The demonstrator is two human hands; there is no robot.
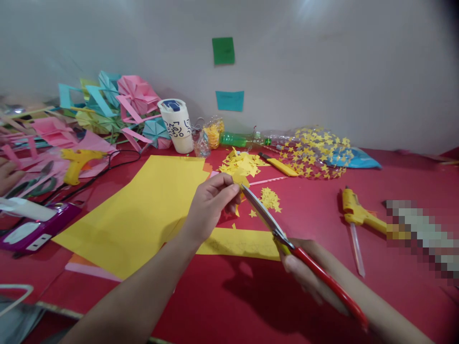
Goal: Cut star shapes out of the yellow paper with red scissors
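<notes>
My left hand point(217, 198) pinches a small piece of yellow paper point(241, 178) between thumb and fingers. In my right hand point(308, 272) is a pair of scissors point(263, 212) with red handles, its blade tips at the edge of that paper. Below both hands lies a yellow paper strip point(240, 242) with faint pencilled outlines. A small heap of cut yellow stars point(269, 199) sits just beyond the blades. Behind my left hand is a pile of yellow paper scraps point(242, 162). Large yellow sheets point(143, 215) spread to the left.
At the right lies a yellow glue gun point(353, 205); another glue gun point(77, 165) is at the left. Along the wall stand a white tumbler point(176, 126), a green bottle point(233, 139) and star-covered clear plastic point(315, 153). Folded paper flowers point(138, 93) pile up back left. Another person's hand point(7, 174) shows at the left edge.
</notes>
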